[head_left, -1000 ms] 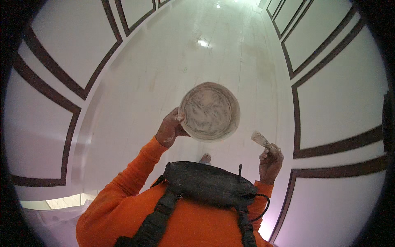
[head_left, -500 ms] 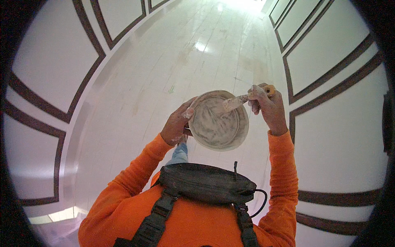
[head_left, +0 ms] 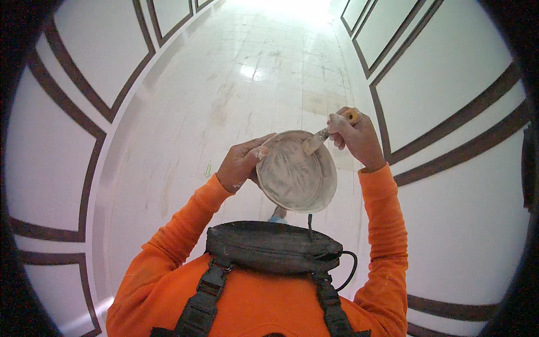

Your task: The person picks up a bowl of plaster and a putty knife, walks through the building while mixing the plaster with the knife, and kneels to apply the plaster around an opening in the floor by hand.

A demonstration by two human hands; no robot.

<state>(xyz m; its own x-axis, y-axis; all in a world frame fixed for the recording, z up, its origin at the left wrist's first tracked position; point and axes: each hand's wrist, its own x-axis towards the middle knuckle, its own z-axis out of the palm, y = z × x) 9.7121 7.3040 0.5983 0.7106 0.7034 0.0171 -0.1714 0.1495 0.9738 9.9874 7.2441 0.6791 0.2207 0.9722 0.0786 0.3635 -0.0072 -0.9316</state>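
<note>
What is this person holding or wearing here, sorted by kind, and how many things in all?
Round pan smeared with white paste, in the left hand: 1
Putty knife with an orange handle, in the right hand: 1
Black chest pouch: 1
Total: 3

1. The place is an indoor corridor under finishing work.
2. A pale tiled floor runs ahead, smeared with dust.
3. White walls with dark trim frames line both sides.
4. Bright light glares at the far end.
</note>
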